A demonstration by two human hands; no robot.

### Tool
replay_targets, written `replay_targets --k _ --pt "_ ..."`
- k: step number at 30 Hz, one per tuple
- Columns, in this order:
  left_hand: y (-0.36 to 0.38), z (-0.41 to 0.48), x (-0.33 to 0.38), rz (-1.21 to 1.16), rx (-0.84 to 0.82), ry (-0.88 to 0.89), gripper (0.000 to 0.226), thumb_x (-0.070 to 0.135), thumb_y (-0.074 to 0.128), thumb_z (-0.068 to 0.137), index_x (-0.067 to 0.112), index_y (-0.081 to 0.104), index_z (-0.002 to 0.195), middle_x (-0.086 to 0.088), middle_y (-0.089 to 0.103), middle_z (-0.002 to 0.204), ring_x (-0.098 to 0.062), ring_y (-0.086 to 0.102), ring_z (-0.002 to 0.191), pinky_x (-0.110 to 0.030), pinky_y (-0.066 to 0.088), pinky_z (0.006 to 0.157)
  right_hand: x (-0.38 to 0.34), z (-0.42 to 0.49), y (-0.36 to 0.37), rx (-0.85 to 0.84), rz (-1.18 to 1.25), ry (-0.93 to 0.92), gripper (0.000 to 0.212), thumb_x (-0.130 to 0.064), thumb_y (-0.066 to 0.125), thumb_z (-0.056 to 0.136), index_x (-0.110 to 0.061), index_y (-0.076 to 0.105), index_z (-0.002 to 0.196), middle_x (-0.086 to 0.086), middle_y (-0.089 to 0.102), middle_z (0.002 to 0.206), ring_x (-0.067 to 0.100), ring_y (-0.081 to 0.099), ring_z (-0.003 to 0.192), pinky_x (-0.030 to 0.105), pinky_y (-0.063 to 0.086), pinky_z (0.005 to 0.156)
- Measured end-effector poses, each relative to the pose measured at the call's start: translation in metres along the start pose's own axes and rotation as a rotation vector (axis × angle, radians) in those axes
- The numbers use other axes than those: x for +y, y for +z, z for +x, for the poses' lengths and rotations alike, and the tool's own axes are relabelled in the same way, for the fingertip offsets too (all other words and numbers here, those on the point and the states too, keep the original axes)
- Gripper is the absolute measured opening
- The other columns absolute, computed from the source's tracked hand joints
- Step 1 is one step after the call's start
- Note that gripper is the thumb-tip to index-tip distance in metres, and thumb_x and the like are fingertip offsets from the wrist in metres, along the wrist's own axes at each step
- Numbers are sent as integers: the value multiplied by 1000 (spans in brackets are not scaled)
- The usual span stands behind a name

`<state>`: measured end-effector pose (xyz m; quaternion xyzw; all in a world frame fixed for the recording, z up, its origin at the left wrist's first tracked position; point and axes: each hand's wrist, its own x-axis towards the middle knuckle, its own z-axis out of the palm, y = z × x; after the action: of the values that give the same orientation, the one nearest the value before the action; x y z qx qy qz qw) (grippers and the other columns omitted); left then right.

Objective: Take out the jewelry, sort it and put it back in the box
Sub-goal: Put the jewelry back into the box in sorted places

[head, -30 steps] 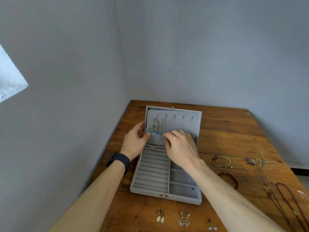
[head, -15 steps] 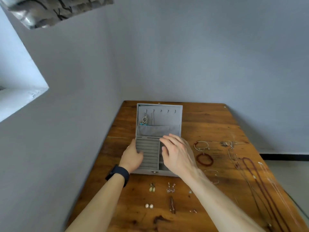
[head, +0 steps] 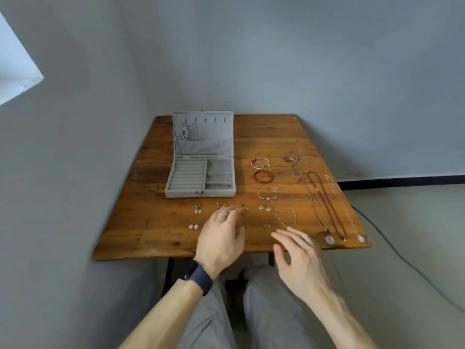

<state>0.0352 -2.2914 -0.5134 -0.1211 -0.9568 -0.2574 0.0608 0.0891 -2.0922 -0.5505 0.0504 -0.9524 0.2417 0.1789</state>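
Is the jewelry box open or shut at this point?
Open. The jewelry box has its lid standing upright, exposing the ring rows and a pendant hanging inside.

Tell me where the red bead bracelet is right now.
Head view: the red bead bracelet lies on the table, right of the open jewelry box, between the far bangle and the near bangle.

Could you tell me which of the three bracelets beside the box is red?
The middle bracelet: red beads; the far bracelet and near bracelet are thin pale metal.
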Motion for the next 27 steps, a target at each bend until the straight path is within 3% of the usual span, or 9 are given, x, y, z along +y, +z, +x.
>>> replay_targets --k 6,10,15,21,25,27 --pt "57 -19 59 145 -134 199 46 31 46 98 27 45 145 1 46 151 -23 32 145 -41 26 118 48 -39 -33 16 -52 139 29 -7 75 85 -9 75 113 4 73 115 28 63 116 45 52 98" --pt "81 -17 80 180 -161 284 48 28 46 97 25 44 145 -4 44 152 -26 32 145 -44 26 119 70 -36 -46 79 -95 198 27 -8 73 85 -10 75 112 3 73 113 28 63 108 40 53 90" --pt "103 -6 83 198 -243 327 56 32 39 101 27 24 155 -4 20 165 -23 12 153 -44 13 124 79 -25 -39 157 -150 273 20 -15 75 85 -12 75 105 4 73 101 34 64 91 41 54 76" --pt "125 -16 73 275 -259 356 66 37 35 103 25 3 159 0 -3 167 -20 -6 154 -37 -11 120 81 -15 -30 154 -177 366 11 -31 66 92 -22 67 98 0 64 97 28 60 88 36 50 64" --pt "130 -19 69 305 -229 371 70 36 36 103 25 -5 159 1 -10 166 -20 -11 153 -36 -17 118 82 -7 -31 125 -161 397 8 -31 63 95 -23 60 97 -1 60 94 25 59 89 32 43 63" --pt "131 -19 69 300 -222 376 70 36 36 103 25 -4 159 1 -10 166 -20 -11 153 -36 -19 117 83 -2 -31 71 -107 416 10 -28 62 96 -22 61 104 0 62 100 26 59 97 34 46 70"
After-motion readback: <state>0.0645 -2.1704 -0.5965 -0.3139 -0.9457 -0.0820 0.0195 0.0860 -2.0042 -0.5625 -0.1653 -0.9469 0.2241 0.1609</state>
